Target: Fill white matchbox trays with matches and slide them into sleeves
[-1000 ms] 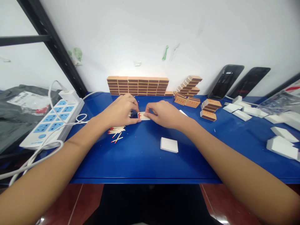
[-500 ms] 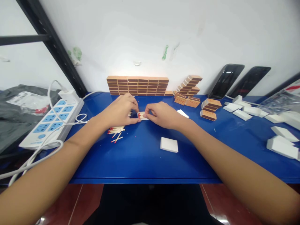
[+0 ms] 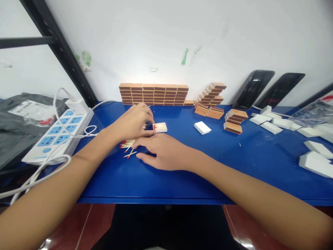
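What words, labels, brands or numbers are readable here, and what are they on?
No text is readable.
Orange matchboxes: red marks on the upright ones, too small to read.
White label on the dark bag: print too small.
Power strip: faint marking near its round blue button, too small.
Clear packet at the right: red marking, blurred.
White tray of matches: no lettering visible.

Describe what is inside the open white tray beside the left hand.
Matches lie in the tray, red heads toward the left hand. What lies beneath them is hidden.
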The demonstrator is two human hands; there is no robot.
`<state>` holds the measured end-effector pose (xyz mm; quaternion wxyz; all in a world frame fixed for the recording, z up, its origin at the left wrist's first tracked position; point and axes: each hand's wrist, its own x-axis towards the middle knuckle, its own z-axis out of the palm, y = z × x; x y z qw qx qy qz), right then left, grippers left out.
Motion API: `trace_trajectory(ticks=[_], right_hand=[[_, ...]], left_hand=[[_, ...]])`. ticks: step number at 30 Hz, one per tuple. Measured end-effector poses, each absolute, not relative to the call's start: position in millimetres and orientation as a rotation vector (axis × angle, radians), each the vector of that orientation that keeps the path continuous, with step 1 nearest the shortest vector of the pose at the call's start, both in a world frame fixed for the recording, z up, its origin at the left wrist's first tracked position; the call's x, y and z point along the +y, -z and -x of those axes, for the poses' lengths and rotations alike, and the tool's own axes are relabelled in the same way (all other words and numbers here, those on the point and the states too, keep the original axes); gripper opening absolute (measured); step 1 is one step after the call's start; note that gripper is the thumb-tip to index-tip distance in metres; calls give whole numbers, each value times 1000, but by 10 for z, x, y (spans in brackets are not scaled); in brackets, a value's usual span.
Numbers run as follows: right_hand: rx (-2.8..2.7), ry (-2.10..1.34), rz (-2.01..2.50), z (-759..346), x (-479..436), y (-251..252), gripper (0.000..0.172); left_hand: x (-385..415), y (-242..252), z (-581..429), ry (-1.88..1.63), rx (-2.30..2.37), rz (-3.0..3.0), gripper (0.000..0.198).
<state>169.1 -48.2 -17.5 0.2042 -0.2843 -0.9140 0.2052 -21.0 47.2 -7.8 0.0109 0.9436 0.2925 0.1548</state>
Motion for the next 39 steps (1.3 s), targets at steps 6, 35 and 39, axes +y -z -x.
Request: trace_trajectory(ticks=[6, 35, 39], right_hand=[[-2656, -550, 857, -1585, -522, 228, 23], [-2686, -531, 904, -1540, -537, 250, 21], [-2651, -580, 997, -1552, -539, 225, 21]], left_hand=[[450, 76, 205, -480, 918, -2965, 28], [440, 76, 199, -487, 924, -2953, 25], [427, 64, 193, -491, 923, -2937, 22]])
